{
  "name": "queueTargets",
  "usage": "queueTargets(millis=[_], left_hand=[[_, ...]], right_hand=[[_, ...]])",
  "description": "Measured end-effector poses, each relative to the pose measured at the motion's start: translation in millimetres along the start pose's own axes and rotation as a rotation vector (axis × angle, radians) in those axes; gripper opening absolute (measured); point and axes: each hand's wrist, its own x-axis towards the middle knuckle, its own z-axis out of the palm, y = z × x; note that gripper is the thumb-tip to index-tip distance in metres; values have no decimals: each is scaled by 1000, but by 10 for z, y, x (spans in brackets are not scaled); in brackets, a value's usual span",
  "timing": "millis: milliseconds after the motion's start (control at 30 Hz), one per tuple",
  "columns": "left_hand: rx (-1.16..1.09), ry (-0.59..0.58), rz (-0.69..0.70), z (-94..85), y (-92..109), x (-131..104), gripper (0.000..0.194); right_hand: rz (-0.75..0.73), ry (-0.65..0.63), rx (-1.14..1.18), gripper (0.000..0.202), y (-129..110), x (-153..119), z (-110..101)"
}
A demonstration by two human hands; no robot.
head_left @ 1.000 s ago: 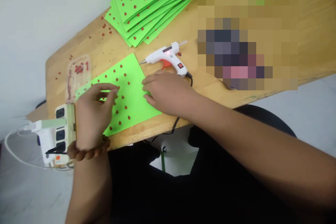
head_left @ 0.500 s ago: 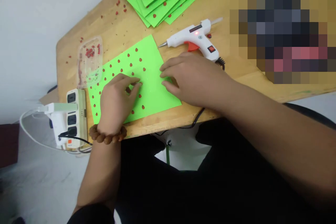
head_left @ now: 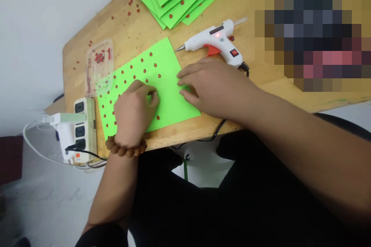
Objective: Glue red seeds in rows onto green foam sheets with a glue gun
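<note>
A bright green sheet lies on the table, dotted with rows of small dark-red bean-like pieces. Over its middle, my left hand is closed, thumb and fingertips drawn together in a pinch; whatever they hold is hidden. Flat fingers of my right hand rest at the sheet's right edge, slightly apart and holding nothing. Just beyond that hand lies a white glue gun with a red trigger, a lit red light and its metal nozzle pointing left toward the sheet.
A clear plastic tray with red pieces stands left of the sheet, near a power strip with plugs and cables. More dotted green sheets are stacked at the back. Loose red pieces lie on the wooden table. An area at right is pixelated.
My left hand has shifted slightly right, its fingers curling in more, and now covers red pieces that showed beside it. My right hand, the sheet and the glue gun stay put.
</note>
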Motion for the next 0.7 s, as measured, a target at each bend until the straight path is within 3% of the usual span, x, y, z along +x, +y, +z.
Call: queueTargets(millis=[233, 700], left_hand=[[-181, -16, 8, 35, -53, 36, 12], [-269, 2, 55, 151, 12, 126, 15]], right_hand=[[45, 4, -4, 47, -20, 12, -9], [26, 11, -6, 49, -10, 10, 17]])
